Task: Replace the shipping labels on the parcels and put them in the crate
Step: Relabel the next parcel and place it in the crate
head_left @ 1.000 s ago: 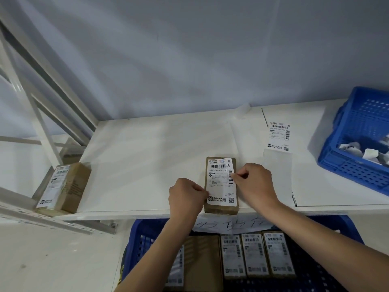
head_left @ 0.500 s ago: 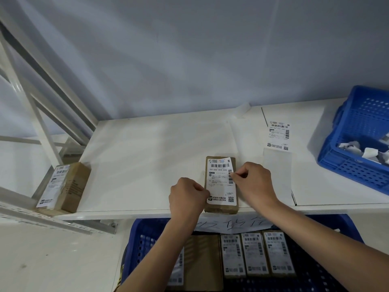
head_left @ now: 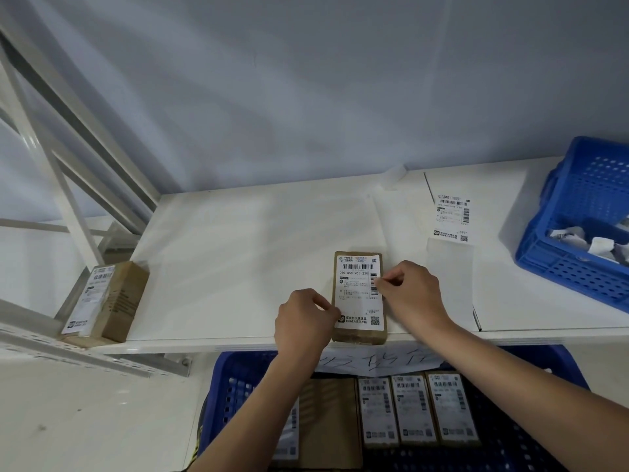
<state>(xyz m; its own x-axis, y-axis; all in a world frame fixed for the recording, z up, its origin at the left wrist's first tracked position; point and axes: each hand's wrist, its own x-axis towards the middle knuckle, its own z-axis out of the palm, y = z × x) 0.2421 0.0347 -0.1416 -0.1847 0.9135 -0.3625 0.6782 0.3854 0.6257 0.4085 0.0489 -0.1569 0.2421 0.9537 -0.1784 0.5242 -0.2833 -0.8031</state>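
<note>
Left hand (head_left: pixel 304 323): we are curling our fingers against the parcel's left edge, near its lower corner, steadying it there.
Right hand (head_left: pixel 410 291): we are pinching the right edge of the shipping label (head_left: pixel 359 294) between thumb and forefinger, about halfway along its length.
Hands together: we are keeping them close, one on each side of the parcel, with only its width between them.
Parcel (head_left: pixel 358 334): we are seeing a brown box lying flat near the front edge of the white shelf (head_left: pixel 245 253), label facing up and covering most of its top.
Label sheet (head_left: pixel 452 221): we are seeing a printed label on its backing strip lying on the shelf, well to the right of our right hand.
Crate below (head_left: pixel 235 376): we are looking down at a blue crate under the shelf, holding labelled parcels (head_left: pixel 417 408) side by side.
Right crate (head_left: pixel 575 233): we are seeing a second blue crate on the shelf's right end, holding crumpled white paper scraps (head_left: pixel 589 238).
Left box (head_left: pixel 107 301): we are seeing another labelled brown box standing at the shelf's left end, well apart from us.
</note>
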